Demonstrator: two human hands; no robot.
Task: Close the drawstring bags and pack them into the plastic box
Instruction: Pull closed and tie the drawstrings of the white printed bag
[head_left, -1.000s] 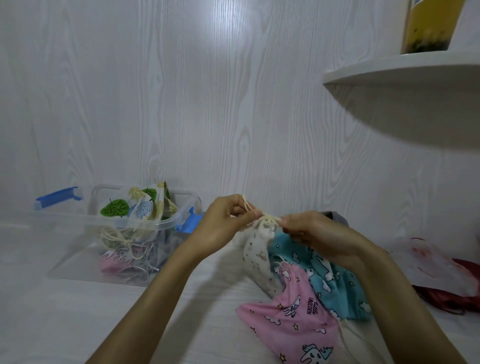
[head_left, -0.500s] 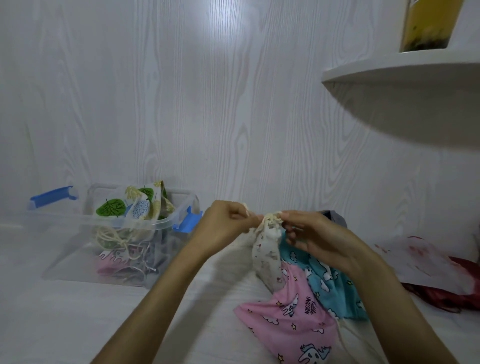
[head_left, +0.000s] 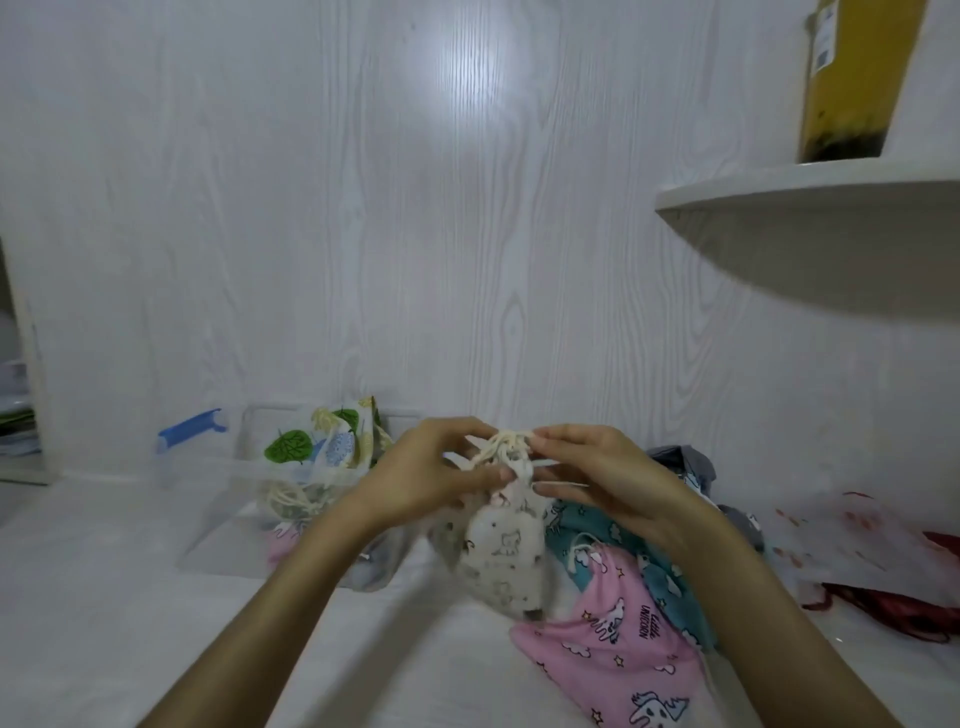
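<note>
A small white printed drawstring bag hangs above the table, its mouth gathered tight. My left hand grips the bag's neck and cream cords from the left. My right hand pinches the cords at the top from the right. A pink unicorn bag and a teal bag lie flat under my right forearm. The clear plastic box with blue latches stands at the left, holding several closed bags, a leaf-print one on top.
A grey cloth lies behind the teal bag. A white plastic sheet and red fabric sit at the right. A white shelf juts out above right, carrying a yellow container. The white wall stands close behind.
The white bag has been lifted and its mouth drawn tighter. Both hands have come closer together at its neck. The view has shifted so the box sits nearer the centre.
</note>
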